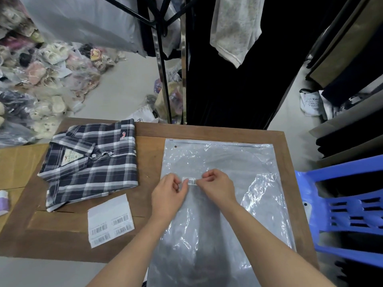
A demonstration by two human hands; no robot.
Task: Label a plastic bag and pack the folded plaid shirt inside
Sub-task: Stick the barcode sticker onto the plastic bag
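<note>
A clear zip-top plastic bag (223,158) lies flat on the right half of the wooden table (149,154). A small white barcode label (191,181) rests on the bag's middle. My left hand (169,192) pinches the label's left end and my right hand (217,185) pinches its right end. The folded dark plaid shirt (91,162) lies on the table's left side, collar toward the left, apart from the bag. A white sheet of barcode labels (109,220) lies in front of the shirt.
A blue plastic chair (342,206) stands close to the table's right edge. Dark hanging garments (238,69) and a rack pole (183,79) rise behind the table. Bagged goods (41,79) are piled on the floor at left. A cardboard surface (18,162) adjoins the table's left side.
</note>
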